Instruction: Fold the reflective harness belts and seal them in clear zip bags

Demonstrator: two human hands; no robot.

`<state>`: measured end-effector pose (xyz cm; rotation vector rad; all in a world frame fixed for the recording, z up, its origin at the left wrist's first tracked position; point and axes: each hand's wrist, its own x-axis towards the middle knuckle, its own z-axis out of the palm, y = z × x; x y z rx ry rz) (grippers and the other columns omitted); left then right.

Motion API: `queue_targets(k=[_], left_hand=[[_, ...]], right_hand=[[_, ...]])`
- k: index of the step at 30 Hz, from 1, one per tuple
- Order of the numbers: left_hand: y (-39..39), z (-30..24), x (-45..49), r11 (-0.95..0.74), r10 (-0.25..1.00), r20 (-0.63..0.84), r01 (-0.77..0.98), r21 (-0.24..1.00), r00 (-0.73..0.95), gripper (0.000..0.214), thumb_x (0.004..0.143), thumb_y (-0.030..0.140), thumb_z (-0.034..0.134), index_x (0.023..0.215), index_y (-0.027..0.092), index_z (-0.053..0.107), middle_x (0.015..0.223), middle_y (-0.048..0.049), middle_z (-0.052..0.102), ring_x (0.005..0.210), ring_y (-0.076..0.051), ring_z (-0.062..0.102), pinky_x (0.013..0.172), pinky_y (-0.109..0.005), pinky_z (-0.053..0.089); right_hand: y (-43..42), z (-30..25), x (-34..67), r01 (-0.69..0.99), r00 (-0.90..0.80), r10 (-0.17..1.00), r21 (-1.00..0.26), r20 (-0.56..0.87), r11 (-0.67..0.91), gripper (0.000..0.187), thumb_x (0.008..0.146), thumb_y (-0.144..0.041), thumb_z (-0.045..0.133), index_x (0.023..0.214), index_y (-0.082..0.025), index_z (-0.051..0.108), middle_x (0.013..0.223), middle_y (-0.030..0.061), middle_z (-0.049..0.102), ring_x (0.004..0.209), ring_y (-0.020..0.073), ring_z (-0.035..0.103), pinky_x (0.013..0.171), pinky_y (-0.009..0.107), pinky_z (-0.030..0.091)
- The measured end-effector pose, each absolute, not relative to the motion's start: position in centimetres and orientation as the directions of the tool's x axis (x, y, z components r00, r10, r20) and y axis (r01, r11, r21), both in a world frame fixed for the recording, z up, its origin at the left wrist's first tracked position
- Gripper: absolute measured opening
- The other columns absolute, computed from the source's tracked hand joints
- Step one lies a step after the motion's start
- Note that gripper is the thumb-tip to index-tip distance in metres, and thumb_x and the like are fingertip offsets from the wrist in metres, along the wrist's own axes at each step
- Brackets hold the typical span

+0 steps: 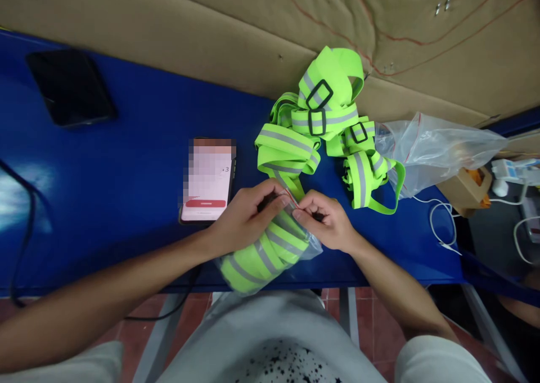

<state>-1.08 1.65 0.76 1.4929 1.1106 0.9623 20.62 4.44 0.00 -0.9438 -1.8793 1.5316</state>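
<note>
A clear zip bag with a rolled neon-yellow reflective strap inside lies at the table's front edge, close to my body. My left hand pinches the bag's red-lined zip edge between thumb and fingers. Just right of it, my right hand grips the same edge, fingertips close to the left ones. Beyond my hands lies a pile of loose neon-yellow reflective straps with grey stripes and black buckles. Part of the zip edge is hidden by my fingers.
A lit phone lies left of my hands, and a black device sits farther left on the blue table. Clear plastic bags, a white cable and a cardboard box are at right. A tan padded panel stands behind.
</note>
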Motion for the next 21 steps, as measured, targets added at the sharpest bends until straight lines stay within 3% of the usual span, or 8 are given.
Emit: queue_targets(k=[6,11,21], left_hand=[[1.7,0.6,-1.2,-0.049,0.956,-0.014,0.208,0.977,0.292,0.025,0.108,0.037,0.052,0.097,0.019,0.065,0.083,0.0035,0.065,0.075,-0.011,0.058,0.068,-0.022,0.043],[1.5,0.5,-1.0,-0.049,0.959,-0.019,0.233,0.971,0.283,0.028,0.109,0.034,0.049,0.09,0.018,0.062,0.074,0.0057,0.057,0.066,-0.009,0.051,0.061,-0.022,0.038],[2.4,1.0,-1.7,-0.067,0.997,0.054,0.226,0.972,0.062,0.025,0.105,0.035,0.054,0.089,0.019,0.063,0.077,0.0011,0.061,0.07,-0.013,0.053,0.064,-0.025,0.042]], right_hand=[[4.7,-0.4,20.6,0.256,-0.605,0.785,-0.966,-0.134,0.032,0.029,0.1,-0.048,0.066,0.093,-0.02,0.061,0.06,-0.0085,0.045,0.052,0.0063,0.034,0.05,0.023,0.025],[4.2,0.0,19.9,0.257,-0.555,0.815,-0.966,-0.169,-0.025,0.029,0.099,-0.048,0.069,0.092,-0.02,0.064,0.064,-0.0069,0.043,0.054,0.0066,0.034,0.048,0.023,0.023],[4.9,0.8,21.1,0.302,-0.61,0.792,-0.93,-0.018,0.211,0.024,0.105,-0.038,0.062,0.089,-0.02,0.06,0.065,-0.0071,0.047,0.053,0.0055,0.038,0.05,0.022,0.028]])
